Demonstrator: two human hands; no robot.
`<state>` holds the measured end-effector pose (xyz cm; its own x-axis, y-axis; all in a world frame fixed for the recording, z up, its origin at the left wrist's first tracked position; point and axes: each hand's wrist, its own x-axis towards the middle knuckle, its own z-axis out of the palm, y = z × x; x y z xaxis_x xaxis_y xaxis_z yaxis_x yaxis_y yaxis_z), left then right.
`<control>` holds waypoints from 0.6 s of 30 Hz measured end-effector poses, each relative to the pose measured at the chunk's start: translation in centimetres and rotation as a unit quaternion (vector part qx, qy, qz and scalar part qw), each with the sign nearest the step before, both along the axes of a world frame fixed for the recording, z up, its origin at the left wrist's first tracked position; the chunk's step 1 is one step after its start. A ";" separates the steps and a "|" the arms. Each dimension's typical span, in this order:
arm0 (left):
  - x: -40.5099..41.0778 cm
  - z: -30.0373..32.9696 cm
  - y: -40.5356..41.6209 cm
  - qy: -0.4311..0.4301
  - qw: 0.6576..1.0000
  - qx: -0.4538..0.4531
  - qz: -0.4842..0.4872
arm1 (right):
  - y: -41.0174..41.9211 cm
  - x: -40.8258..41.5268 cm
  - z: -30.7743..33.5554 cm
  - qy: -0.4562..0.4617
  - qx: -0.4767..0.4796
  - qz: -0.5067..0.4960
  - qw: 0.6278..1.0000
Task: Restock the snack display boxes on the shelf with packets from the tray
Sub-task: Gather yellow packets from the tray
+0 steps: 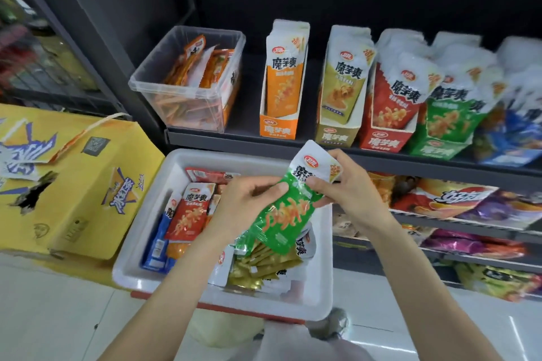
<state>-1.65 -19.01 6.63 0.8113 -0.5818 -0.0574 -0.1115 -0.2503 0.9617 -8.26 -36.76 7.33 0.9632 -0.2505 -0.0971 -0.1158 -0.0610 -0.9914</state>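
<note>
Both hands hold green snack packets above the white tray. My left hand pinches their left edge and my right hand grips the white tops. Red, blue and gold packets lie in the tray. On the shelf stand display boxes: orange, gold, red, green and blue, each with upright packets.
A clear plastic bin of orange packets sits at the shelf's left end. A yellow carton stands left of the tray. Lower shelves at the right hold other snack bags. White floor lies below.
</note>
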 end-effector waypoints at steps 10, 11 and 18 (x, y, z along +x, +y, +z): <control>-0.5 3.4 -14.0 -0.244 0.967 -0.042 -0.062 | -15.1 -8.1 5.4 -0.216 -0.198 -0.440 0.849; -0.5 3.1 -15.8 -0.290 0.954 -0.021 -0.069 | -16.6 -8.1 5.8 -0.228 -0.236 -0.453 0.829; -0.5 0.2 -24.7 -0.504 0.850 0.105 -0.113 | -22.8 -3.1 6.3 -0.135 -0.482 -0.322 0.803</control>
<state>-2.15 -43.73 6.79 0.3787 -0.7914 0.4798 -0.9203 -0.2673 0.2855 -11.35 -59.56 13.67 0.5567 -0.5386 0.6325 -0.2196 -0.8297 -0.5133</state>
